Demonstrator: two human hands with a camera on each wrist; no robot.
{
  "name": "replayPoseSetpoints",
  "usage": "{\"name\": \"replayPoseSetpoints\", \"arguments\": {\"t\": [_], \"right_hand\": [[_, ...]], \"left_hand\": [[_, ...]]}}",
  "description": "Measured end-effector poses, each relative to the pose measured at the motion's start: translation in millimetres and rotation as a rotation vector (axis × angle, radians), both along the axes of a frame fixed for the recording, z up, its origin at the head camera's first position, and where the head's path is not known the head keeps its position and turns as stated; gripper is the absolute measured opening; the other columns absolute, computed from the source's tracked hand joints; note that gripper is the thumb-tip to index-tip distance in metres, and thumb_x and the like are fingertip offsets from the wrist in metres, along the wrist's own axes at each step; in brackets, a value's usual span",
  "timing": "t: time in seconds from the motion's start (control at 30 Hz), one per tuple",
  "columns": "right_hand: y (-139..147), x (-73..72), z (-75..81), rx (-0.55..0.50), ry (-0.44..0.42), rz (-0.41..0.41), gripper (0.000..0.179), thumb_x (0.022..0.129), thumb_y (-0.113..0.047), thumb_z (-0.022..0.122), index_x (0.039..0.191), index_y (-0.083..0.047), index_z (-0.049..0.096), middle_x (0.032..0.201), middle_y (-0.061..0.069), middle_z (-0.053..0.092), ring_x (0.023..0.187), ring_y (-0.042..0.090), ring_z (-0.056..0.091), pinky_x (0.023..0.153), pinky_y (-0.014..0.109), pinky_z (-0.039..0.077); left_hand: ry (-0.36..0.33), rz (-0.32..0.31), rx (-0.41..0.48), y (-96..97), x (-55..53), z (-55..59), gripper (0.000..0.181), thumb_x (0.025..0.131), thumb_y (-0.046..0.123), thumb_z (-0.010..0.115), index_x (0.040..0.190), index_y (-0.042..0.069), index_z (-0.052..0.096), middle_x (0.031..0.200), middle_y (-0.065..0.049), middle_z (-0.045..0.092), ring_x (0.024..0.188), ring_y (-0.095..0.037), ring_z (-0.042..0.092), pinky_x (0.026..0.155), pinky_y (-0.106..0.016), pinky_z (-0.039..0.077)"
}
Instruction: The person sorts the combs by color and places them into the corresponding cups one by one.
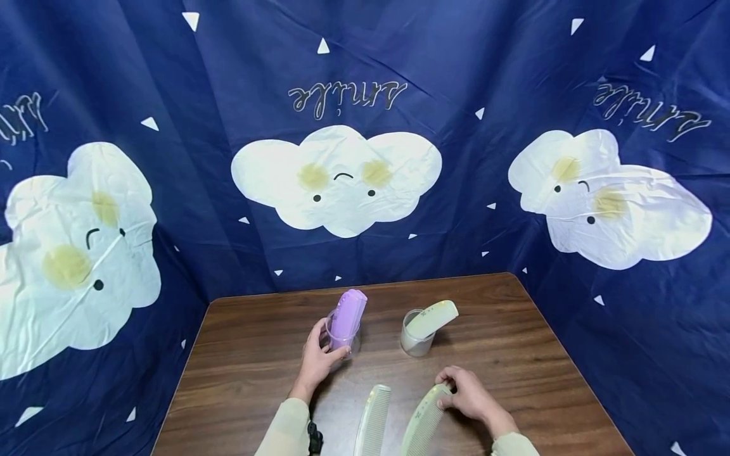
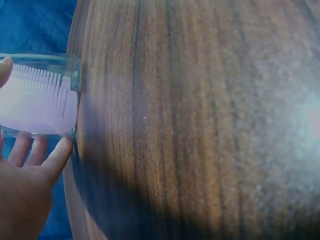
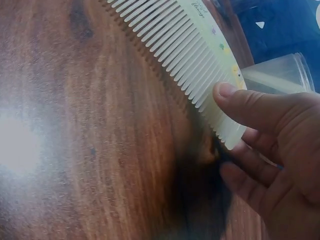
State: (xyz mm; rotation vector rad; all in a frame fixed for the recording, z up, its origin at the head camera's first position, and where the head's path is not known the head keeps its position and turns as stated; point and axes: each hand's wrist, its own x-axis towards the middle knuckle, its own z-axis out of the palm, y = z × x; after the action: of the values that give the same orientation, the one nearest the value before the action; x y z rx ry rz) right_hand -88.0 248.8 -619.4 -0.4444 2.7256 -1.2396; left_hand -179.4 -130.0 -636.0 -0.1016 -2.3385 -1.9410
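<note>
My left hand (image 1: 317, 362) holds a clear plastic cup (image 1: 356, 344), thumb on the near side and fingers round the left. A purple comb (image 1: 349, 315) leans in that cup; its teeth show through the wall in the left wrist view. With thumb and fingers, my right hand (image 1: 472, 398) pinches one end of a pale green comb (image 3: 200, 55). Just left of it lies another pale green comb (image 1: 374, 421), its lower end cut off by the frame. A second clear cup (image 1: 416, 346) holds a tilted pale green comb (image 1: 436, 318).
Everything stands on a brown wood-grain table (image 1: 245, 361). Dark blue cloth (image 1: 342, 259) with white clouds and triangles hangs behind the table and along both sides. The two cups stand apart near the back edge.
</note>
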Motion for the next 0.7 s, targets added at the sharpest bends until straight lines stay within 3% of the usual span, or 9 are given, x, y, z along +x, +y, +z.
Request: {"name": "replayPoseSetpoints", "arguments": {"t": [0.33,0.7], "right_hand": [[2,-2.5,9.0,-0.085,0.042,-0.050,0.034,0.072,-0.008,0.090,0.101,-0.007,0.072,0.095,0.002,0.066,0.081,0.009,0.062,0.070,0.024,0.055],[1,-6.1,21.5,-0.105,0.126,-0.014,0.031,0.075,-0.007,0.088,0.103,-0.003,0.075,0.094,0.004,0.070,0.080,0.010,0.064,0.068,0.026,0.057]], "left_hand": [[0.012,0.000,0.000,0.3,1.4,-1.1,0.089,0.075,0.008,0.091,0.150,0.008,0.044,0.148,-0.023,0.049,0.134,-0.043,0.050,0.106,-0.058,0.052],[0.013,0.003,0.006,-0.4,1.3,-1.1,0.088,0.075,0.008,0.092,0.149,0.008,0.044,0.148,-0.023,0.049,0.134,-0.043,0.050,0.106,-0.058,0.052]]}}
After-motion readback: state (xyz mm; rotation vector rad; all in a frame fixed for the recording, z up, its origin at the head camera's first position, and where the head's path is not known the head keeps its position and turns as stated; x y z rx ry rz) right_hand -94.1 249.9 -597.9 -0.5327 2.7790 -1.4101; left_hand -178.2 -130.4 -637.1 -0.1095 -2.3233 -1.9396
